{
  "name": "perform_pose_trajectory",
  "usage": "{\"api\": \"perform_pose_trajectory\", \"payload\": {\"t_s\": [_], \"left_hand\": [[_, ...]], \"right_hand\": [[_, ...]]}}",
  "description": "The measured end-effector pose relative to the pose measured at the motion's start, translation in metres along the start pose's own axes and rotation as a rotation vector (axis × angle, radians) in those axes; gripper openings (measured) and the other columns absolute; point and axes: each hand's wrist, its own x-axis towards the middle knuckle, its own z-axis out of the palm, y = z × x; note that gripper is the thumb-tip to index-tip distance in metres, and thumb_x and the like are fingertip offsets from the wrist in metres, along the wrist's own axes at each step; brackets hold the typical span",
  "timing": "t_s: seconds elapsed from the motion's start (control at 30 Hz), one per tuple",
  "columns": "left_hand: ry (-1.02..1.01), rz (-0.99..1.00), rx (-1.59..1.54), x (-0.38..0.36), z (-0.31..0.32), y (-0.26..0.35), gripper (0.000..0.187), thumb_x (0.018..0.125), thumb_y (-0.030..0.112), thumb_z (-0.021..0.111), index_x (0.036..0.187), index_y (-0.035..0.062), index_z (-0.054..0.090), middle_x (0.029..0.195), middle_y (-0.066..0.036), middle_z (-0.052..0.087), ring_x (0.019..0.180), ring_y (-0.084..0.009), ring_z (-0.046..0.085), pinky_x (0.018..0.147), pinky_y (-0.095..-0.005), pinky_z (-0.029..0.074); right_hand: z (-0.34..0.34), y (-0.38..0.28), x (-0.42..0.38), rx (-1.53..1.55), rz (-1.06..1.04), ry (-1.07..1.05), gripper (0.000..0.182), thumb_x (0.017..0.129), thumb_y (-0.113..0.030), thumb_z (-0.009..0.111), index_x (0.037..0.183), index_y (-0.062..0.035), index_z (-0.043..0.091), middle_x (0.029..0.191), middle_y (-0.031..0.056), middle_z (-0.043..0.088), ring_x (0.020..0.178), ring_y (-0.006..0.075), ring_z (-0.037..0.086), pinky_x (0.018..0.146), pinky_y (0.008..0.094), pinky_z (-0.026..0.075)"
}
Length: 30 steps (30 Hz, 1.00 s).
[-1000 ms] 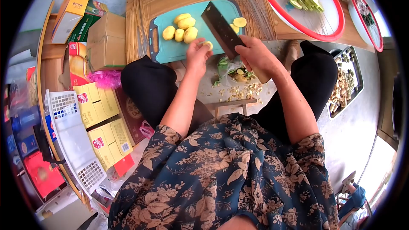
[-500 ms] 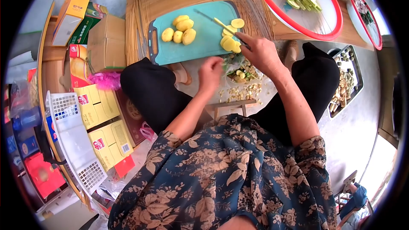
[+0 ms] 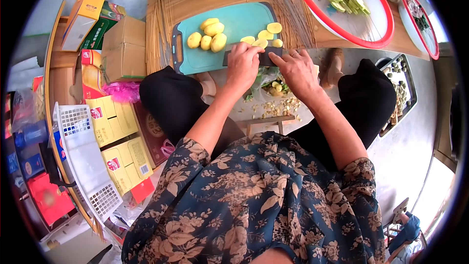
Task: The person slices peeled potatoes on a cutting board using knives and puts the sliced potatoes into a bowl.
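Pressing left hand [image 3: 243, 63] flat on the cleaver [image 3: 266, 58] blade, right hand [image 3: 295, 71] closing round its handle at the teal cutting board [image 3: 234, 24] near edge, beside slippery, probably brittle potato slices [image 3: 264, 36]; heavy, stiff steel, best gripped by the handle.

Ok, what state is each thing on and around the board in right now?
Dark cleaver blade: flat on board edge, both hands on it.
Left hand: pressing the blade.
Right hand: grip on handle end.
Whole peeled yellow potatoes: uncut, clustered.
Yellow potato slices: cut, loose.
Teal plastic cutting board: flat on table.
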Motion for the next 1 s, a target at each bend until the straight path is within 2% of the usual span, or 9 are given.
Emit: {"api": "perform_pose_trajectory", "payload": {"t_s": [0.27,0.43,0.53,0.6,0.7,0.77,0.9,0.97,1.0], "left_hand": [[-0.010,-0.128,-0.020,0.022,0.019,-0.054,0.020,0.086,0.006,0.063,0.103,0.0079,0.073,0.101,-0.014,0.063,0.101,-0.0338,0.060,0.091,-0.0433,0.048],[-0.174,-0.151,-0.308,0.029,0.010,-0.010,0.028,0.083,0.022,0.075,0.105,0.0056,0.073,0.102,-0.014,0.065,0.096,-0.0323,0.064,0.085,-0.0402,0.051],[-0.173,-0.101,-0.293,0.031,0.018,-0.008,0.028,0.082,0.021,0.076,0.105,0.0054,0.074,0.096,-0.012,0.068,0.087,-0.0282,0.066,0.080,-0.0381,0.053],[-0.375,-0.342,-0.483,0.030,0.021,-0.013,0.021,0.087,0.010,0.073,0.106,0.0026,0.073,0.089,-0.003,0.069,0.080,-0.0108,0.063,0.076,-0.0259,0.052],[-0.245,-0.417,-0.622,0.025,0.022,-0.026,0.017,0.088,0.006,0.071,0.104,0.0013,0.072,0.085,0.000,0.067,0.078,-0.0064,0.060,0.075,-0.0239,0.051],[-0.113,-0.460,-0.660,0.022,0.022,-0.049,0.016,0.090,0.006,0.068,0.106,0.0012,0.070,0.091,-0.001,0.068,0.083,-0.0072,0.062,0.073,-0.0237,0.052],[-0.125,-0.603,-0.685,0.005,-0.007,-0.038,0.014,0.094,0.008,0.067,0.106,0.0030,0.070,0.094,0.000,0.069,0.083,-0.0072,0.063,0.072,-0.0233,0.052],[-0.100,-0.662,-0.671,-0.014,-0.003,-0.039,0.011,0.091,0.007,0.067,0.101,0.0031,0.071,0.087,0.000,0.070,0.075,-0.0064,0.062,0.064,-0.0230,0.051],[-0.133,-0.648,-0.647,-0.023,0.002,-0.038,0.013,0.091,0.008,0.067,0.103,0.0030,0.071,0.088,0.000,0.070,0.075,-0.0065,0.062,0.063,-0.0234,0.051]], "right_hand": [[0.008,-0.001,-0.003,0.020,-0.050,-0.036,0.036,0.084,-0.010,0.060,0.120,-0.0136,0.063,0.084,0.0033,0.068,0.092,0.0207,0.064,0.084,0.0373,0.044],[0.000,-0.004,-0.007,0.013,-0.078,-0.020,0.029,0.084,-0.010,0.060,0.113,-0.0127,0.060,0.080,0.0015,0.064,0.087,0.0201,0.062,0.080,0.0373,0.043],[-0.005,-0.007,-0.017,-0.001,-0.125,0.003,0.031,0.083,-0.012,0.060,0.115,-0.0127,0.060,0.078,0.0005,0.061,0.087,0.0195,0.061,0.078,0.0365,0.042],[-0.009,-0.008,-0.025,0.005,-0.143,0.004,0.032,0.083,-0.012,0.060,0.116,-0.0127,0.060,0.078,0.0000,0.060,0.088,0.0192,0.061,0.078,0.0361,0.042],[-0.018,-0.008,-0.037,0.010,-0.154,-0.017,0.036,0.083,-0.013,0.060,0.118,-0.0132,0.060,0.080,-0.0001,0.062,0.089,0.0189,0.061,0.079,0.0356,0.042],[-0.025,-0.001,-0.050,0.071,-0.111,-0.007,0.034,0.083,-0.012,0.060,0.117,-0.0133,0.062,0.083,0.0004,0.065,0.089,0.0187,0.061,0.079,0.0353,0.043],[-0.048,0.028,-0.083,0.114,0.105,0.020,0.036,0.075,-0.008,0.068,0.111,-0.0120,0.067,0.079,0.0033,0.067,0.084,0.0224,0.064,0.077,0.0379,0.046],[-0.063,0.040,-0.099,0.185,0.245,0.068,0.038,0.073,-0.008,0.070,0.110,-0.0117,0.069,0.082,0.0058,0.068,0.085,0.0254,0.065,0.078,0.0397,0.049],[-0.068,0.044,-0.108,0.250,0.376,0.001,0.043,0.074,-0.005,0.069,0.117,-0.0117,0.069,0.095,0.0096,0.071,0.087,0.0317,0.068,0.082,0.0399,0.051]]}}
